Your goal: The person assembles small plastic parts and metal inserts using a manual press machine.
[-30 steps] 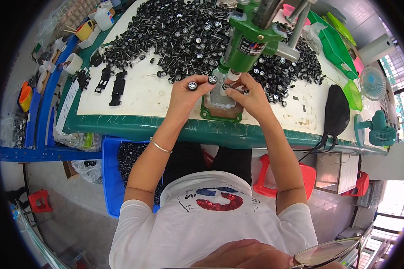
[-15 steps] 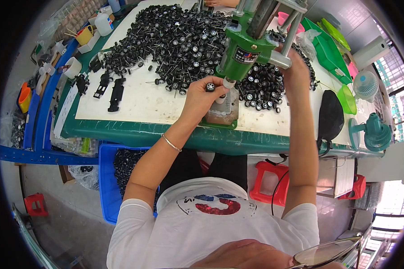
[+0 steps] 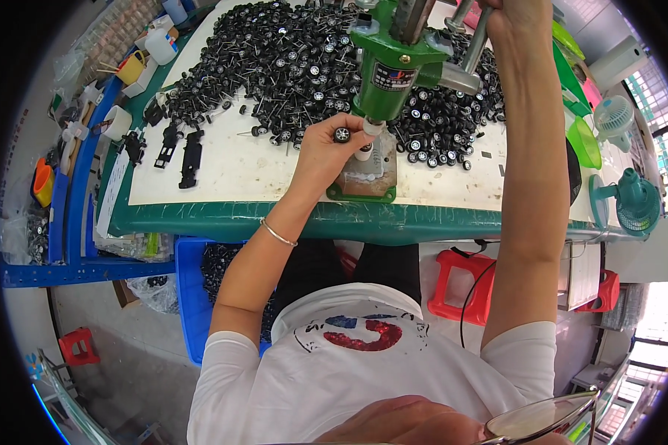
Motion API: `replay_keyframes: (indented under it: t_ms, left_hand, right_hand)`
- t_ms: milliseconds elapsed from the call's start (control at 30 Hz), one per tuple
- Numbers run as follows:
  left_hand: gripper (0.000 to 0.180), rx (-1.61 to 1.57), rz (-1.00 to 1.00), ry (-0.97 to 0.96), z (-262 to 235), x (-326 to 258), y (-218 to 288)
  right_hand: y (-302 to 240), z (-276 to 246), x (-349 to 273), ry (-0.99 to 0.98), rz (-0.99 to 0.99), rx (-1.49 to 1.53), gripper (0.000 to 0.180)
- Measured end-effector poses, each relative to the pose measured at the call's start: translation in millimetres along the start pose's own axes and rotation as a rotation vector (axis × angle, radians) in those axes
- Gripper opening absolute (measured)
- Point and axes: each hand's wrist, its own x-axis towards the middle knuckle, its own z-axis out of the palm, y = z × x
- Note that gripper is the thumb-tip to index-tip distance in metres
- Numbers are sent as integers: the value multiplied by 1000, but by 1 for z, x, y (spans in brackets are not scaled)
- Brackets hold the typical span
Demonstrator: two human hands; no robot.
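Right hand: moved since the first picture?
Yes. Judged against the green press, the right hand went from below its head, up and rightward, to the metal lever near the picture's top edge.

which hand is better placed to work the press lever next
Likely the right hand: it is raised at the upper end of the metal lever, while the left hand is down at the green press, holding a small wheel.

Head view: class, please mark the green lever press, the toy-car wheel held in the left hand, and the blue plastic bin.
Green lever press (image 3: 384, 99): head view, on its lower green body.
Toy-car wheel (image 3: 341, 135): head view, on its silver hub.
Blue plastic bin (image 3: 191, 298): head view, on its left wall.
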Motion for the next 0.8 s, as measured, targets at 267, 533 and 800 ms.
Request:
replay_keyframes:
  t_ms: [267, 533, 800]
  left_hand:
    - [13, -32, 16, -16, 2, 2, -8]
    - [15, -87, -16, 22, 4, -3, -8]
    - [25, -8, 78, -42, 5, -3, -10]
  right_hand:
    - [-16, 9, -47, -27, -317, 15, 23]
    - [1, -19, -85, -193, -665, 49, 32]
    - [-7, -13, -63, -238, -575, 101, 23]
